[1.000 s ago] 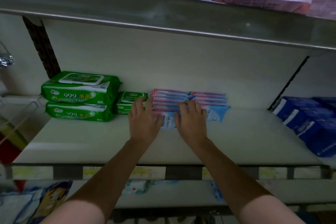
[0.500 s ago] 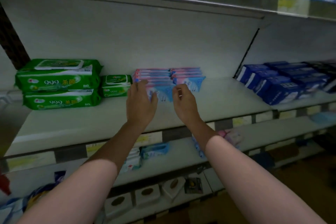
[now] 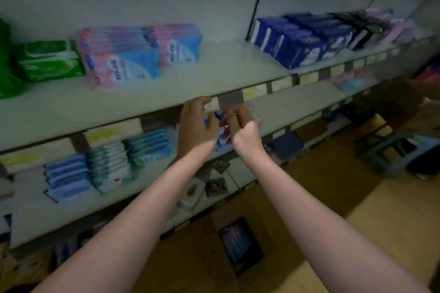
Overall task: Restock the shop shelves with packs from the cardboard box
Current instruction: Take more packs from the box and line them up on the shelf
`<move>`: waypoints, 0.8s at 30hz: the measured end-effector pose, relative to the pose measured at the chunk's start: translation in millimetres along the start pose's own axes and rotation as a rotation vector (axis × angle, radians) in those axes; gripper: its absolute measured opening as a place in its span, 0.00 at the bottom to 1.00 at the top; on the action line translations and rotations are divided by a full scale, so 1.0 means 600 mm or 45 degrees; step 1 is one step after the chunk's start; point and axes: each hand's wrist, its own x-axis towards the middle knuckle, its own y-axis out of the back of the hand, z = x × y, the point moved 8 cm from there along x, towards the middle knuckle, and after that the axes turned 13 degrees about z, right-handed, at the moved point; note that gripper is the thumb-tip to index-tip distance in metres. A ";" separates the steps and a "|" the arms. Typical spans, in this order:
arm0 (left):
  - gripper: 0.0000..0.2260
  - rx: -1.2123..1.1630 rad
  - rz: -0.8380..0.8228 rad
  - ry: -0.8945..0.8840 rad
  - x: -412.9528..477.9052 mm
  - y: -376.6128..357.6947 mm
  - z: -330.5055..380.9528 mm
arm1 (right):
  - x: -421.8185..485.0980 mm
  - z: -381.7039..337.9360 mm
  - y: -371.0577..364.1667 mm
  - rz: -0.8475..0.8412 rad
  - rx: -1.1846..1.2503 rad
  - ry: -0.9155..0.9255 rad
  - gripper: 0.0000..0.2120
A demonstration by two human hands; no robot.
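Two rows of pink-and-blue packs [image 3: 119, 59] stand on the white middle shelf [image 3: 226, 66], left of centre. My left hand [image 3: 196, 123] and my right hand [image 3: 238, 123] hover close together in front of that shelf's front edge, away from the packs. Both hands have loosely curled, parted fingers and hold nothing that I can make out; the picture is blurred. Blue packs on the lower shelf show between them. On the floor below my arms sits the open cardboard box [image 3: 223, 221] with packs [image 3: 239, 245] inside.
Green wipe packs [image 3: 50, 62] lie left of the pink-and-blue rows. Dark blue packs [image 3: 297, 40] fill the shelf section to the right. Light blue and teal packs [image 3: 107, 166] stand on the lower shelf. A stool [image 3: 390, 150] and another cardboard box [image 3: 400, 102] are at the right.
Both hands have let go of the pink-and-blue packs and pulled back off the shelf to its front edge. My view has swung down and right, bringing the floor box into sight.
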 end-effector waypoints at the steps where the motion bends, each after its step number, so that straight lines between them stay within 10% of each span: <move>1: 0.14 0.007 -0.033 0.036 -0.027 -0.022 -0.007 | -0.002 0.036 0.026 0.014 -0.052 -0.041 0.08; 24: 0.12 0.103 -0.700 0.170 -0.583 -0.423 -0.629 | -0.219 0.925 0.076 -0.003 -0.215 -0.341 0.12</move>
